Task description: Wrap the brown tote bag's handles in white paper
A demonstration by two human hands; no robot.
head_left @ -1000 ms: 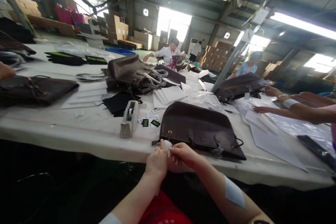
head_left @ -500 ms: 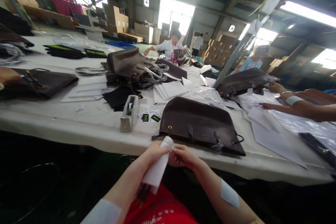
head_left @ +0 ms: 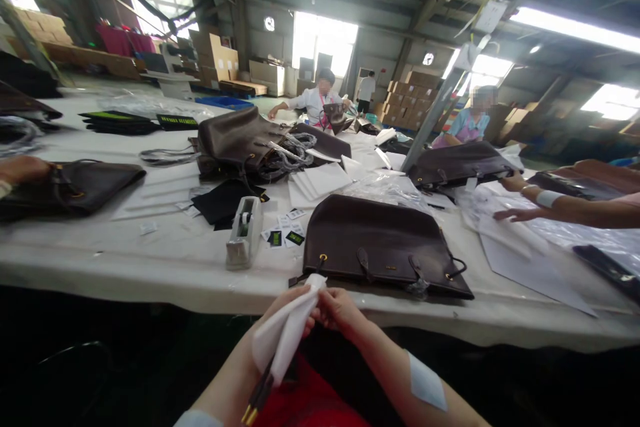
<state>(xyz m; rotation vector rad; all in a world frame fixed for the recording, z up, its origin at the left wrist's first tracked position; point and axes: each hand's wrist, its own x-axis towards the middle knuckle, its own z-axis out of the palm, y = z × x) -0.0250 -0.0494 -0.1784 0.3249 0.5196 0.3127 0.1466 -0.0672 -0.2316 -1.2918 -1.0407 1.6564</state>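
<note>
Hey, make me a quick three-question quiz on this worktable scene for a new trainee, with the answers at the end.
1. True or false: in the picture, the tape dispenser stands to the left of the brown bag lying right in front of the person.
2. Short answer: what does the left hand hold around the dark straps?
3. Multiple choice: what colour are the tips of those straps?
A. Silver
B. Gold
C. White

Key:
1. True.
2. A white sheet.
3. B.
</note>
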